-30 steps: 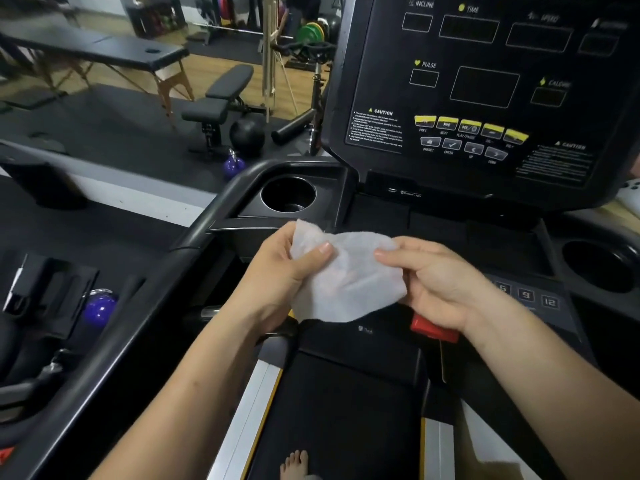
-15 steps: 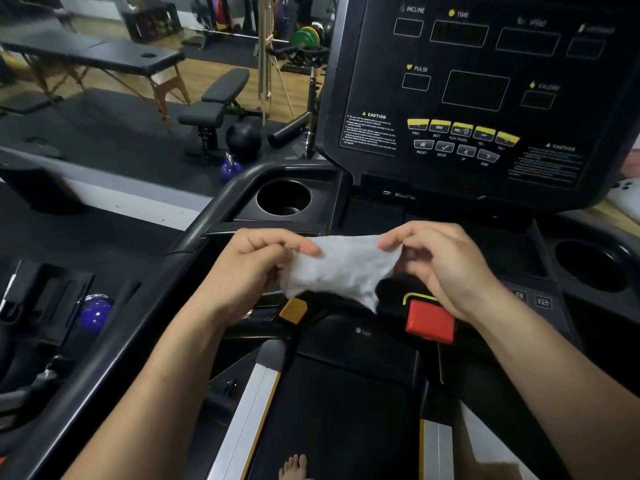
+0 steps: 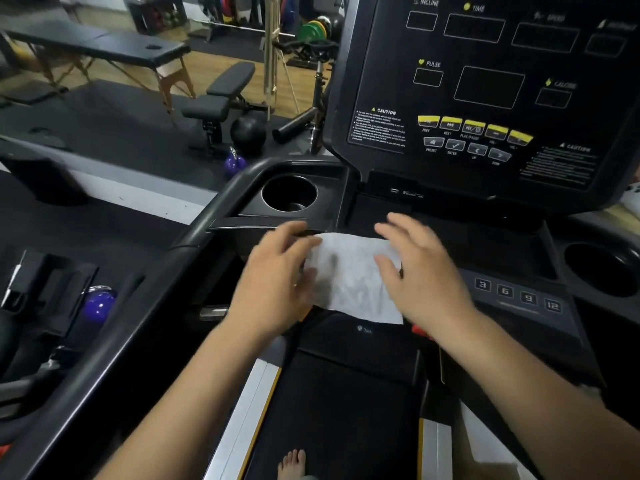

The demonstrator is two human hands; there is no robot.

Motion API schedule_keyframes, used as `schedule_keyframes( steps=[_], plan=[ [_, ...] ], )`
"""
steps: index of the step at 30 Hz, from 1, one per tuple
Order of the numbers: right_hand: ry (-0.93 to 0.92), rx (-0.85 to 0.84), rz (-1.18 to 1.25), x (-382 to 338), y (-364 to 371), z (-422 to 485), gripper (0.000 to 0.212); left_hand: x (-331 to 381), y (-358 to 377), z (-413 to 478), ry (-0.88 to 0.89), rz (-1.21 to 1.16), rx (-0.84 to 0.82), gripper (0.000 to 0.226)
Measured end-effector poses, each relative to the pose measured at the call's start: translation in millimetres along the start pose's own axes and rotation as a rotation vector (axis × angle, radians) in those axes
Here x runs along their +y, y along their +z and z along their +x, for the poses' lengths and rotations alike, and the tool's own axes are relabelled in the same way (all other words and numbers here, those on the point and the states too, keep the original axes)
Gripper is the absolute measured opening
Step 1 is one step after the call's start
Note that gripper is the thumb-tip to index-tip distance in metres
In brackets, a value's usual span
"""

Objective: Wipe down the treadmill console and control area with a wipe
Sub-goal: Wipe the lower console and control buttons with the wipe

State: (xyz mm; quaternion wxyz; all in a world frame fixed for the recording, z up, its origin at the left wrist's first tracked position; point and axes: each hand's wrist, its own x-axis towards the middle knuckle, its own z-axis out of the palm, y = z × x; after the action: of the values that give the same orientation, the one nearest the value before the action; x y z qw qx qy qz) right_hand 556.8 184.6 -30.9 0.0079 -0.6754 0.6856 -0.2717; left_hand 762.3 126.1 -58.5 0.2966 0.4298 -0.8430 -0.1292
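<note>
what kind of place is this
Most likely a gym or fitness studio. The person stands at a treadmill console, and behind it are an adjustable weight bench, colored weight plates on a rack, and a purple kettlebell on the dark floor mat.

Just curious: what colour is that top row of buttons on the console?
Yellow, the button row on the black console; head view.

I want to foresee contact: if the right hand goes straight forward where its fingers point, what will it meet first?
Probably the flat black shelf below the console; the right hand points there, though depth is unclear.
</note>
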Motion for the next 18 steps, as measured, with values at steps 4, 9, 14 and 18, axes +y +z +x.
schedule_keyframes(
  steps=[4, 9, 14, 18],
  plan=[
    [-0.242, -0.255, -0.220, -10, 34, -21, 0.055, 13, 28, -24, 0.175, 0.017, -0.157, 0.048],
    [-0.280, -0.426, -0.360, -18, 45, -51, 0.070, 0, 17, -44, 0.120, -0.152, -0.041, 0.040],
    [-0.389, -0.393, -0.332, -23, 41, -17, 0.064, -13, 11, -34, -0.125, -0.341, 0.219, 0.033],
    [-0.499, -0.488, -0.441, -15, 58, 18, 0.065, -24, 18, -19, -0.345, -0.497, 0.343, 0.031]
  ],
)
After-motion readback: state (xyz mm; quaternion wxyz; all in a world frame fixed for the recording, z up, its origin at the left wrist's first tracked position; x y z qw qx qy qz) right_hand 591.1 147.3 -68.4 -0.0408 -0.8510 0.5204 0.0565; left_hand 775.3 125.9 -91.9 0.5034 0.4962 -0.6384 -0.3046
